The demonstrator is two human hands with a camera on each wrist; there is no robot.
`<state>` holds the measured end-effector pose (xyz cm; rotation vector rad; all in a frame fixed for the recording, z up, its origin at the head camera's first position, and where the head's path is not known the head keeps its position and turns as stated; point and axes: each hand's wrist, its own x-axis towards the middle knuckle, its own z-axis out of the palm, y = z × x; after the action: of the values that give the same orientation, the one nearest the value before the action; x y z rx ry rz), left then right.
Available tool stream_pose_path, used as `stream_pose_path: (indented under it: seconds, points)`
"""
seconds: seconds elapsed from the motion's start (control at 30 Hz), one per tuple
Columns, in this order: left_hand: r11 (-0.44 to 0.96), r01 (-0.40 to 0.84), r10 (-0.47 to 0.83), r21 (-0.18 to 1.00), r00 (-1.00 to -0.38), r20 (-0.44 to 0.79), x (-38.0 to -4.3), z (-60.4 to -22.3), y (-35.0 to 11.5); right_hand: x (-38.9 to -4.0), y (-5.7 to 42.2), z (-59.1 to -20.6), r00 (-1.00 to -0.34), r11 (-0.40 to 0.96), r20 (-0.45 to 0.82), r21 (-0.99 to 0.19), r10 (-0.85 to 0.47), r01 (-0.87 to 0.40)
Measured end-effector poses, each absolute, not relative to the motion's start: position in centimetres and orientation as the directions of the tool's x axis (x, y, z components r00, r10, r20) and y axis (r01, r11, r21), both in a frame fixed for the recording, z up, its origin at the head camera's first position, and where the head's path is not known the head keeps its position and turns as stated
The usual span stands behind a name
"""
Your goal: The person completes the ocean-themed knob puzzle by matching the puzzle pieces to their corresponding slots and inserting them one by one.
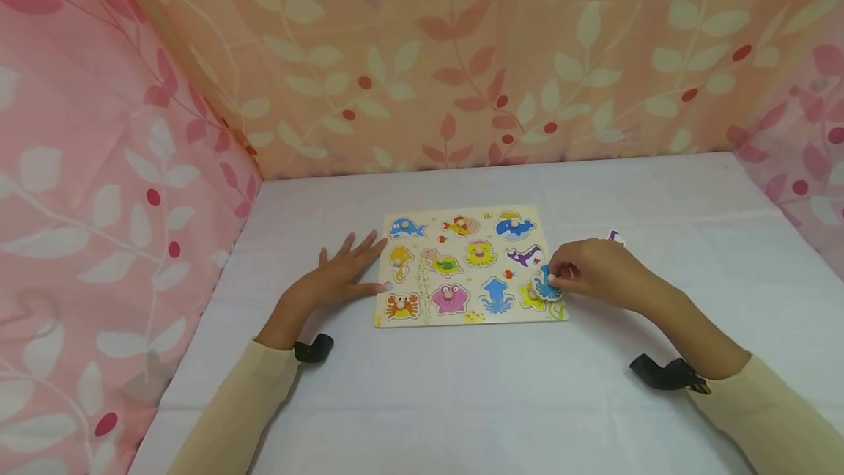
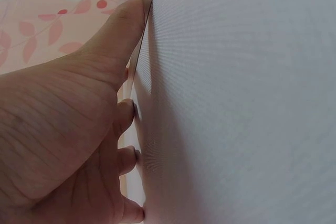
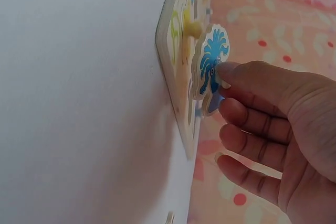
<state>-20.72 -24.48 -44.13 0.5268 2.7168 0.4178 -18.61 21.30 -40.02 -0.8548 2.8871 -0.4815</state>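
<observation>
A wooden peg puzzle board [image 1: 431,218] with sea-animal pictures lies on the white cloth. My right hand [image 1: 603,275] pinches a blue squid puzzle piece [image 1: 546,286] by its knob, over the board's right edge. In the right wrist view, thumb and fingertips meet at the squid piece [image 3: 212,64], which is tilted and close over the board. The squid piece overlaps the yellow star piece [image 1: 530,296] in the head view. Left of it shows the squid picture [image 1: 496,296] on the board. My left hand [image 1: 336,275] is spread flat, fingertips and thumb at the board's left edge.
A purple and white puzzle piece [image 1: 616,237] lies on the cloth behind my right hand, partly hidden. Several pieces with knobs sit in the board, such as the crab [image 1: 402,306] and the pink shell [image 1: 450,299]. Leaf-patterned curtains [image 1: 395,123] stand behind and at both sides.
</observation>
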Motion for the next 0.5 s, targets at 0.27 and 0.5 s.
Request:
stream_pose_path:
  seconds: [0.27,0.5]
  points:
    - [0.892,0.307,0.402,0.331,-0.875,-0.272,-20.8,-44.3,-24.4,-18.8,19.3,-39.8,-0.803,0.767,-0.017,-0.307,-0.596,-0.563]
    - [0.892,0.301,0.4,0.338,-0.874,-0.278,-20.9,-44.4,-24.5,-19.0,16.9,-39.5,-0.774,0.746,-0.062,-0.325,-0.63,-0.581]
